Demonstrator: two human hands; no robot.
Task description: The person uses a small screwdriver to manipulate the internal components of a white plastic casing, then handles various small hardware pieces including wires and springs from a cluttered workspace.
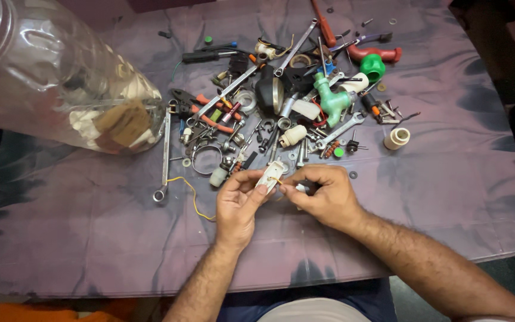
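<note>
The left hand [238, 200] holds a small white plastic fitting [269, 175] in a narrow grip, thumb and forefinger pinched on its lower end so that it tilts up toward one o'clock. The right hand [323, 194] closes on something small and pale at the fitting's three o'clock side; its fingers curl over the piece, so what it is cannot be told. The two hands meet fingertip to fingertip just above the worktop [90, 250], near its middle.

The step in hand looks like close work on the fitting, pulling or seating a small part. The next move would call for a steady left-hand hold while the right fingertips do the fine work.

Both forearms come in from six o'clock, the left nearly straight, the right angled in from five o'clock, wrists bent slightly inward.

A thin yellow wire [193, 194] loops at nine o'clock from the left hand. At twelve o'clock lies a heap of hardware: spanners, pliers [207, 113], a green tap [332, 98]. A clear plastic jar [49, 71] lies at ten o'clock.
</note>
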